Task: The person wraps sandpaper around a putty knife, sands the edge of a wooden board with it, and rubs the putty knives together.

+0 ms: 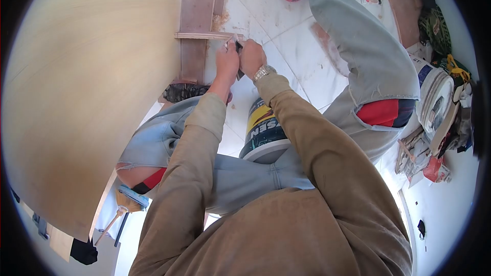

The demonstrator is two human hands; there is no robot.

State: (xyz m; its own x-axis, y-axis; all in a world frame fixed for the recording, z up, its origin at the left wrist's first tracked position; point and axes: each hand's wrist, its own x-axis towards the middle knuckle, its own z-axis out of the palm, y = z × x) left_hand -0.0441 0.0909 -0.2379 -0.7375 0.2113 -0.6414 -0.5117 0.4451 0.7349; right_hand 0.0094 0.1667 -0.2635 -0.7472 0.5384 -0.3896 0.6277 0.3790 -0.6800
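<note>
My left hand point(227, 64) is closed, its fingertips right at the end of a thin wooden strip point(199, 35); what they pinch is partly hidden. Close beside it, my right hand point(252, 57) has its fingers curled round a narrow dark tool point(240, 74), whose kind I cannot make out. The tool shows between both hands, its tail pointing back toward me. The strip sticks out from the edge of a large pale wooden panel point(92, 82) and crosses reddish-brown boards point(197, 7) on the floor.
A paint bucket point(263, 130) stands upside down between my legs. White tiled floor point(286, 46) with brown dust lies ahead. At the right are another white bucket point(434, 97), bags and piled items along the wall. A broom point(125, 203) is behind the panel's lower edge.
</note>
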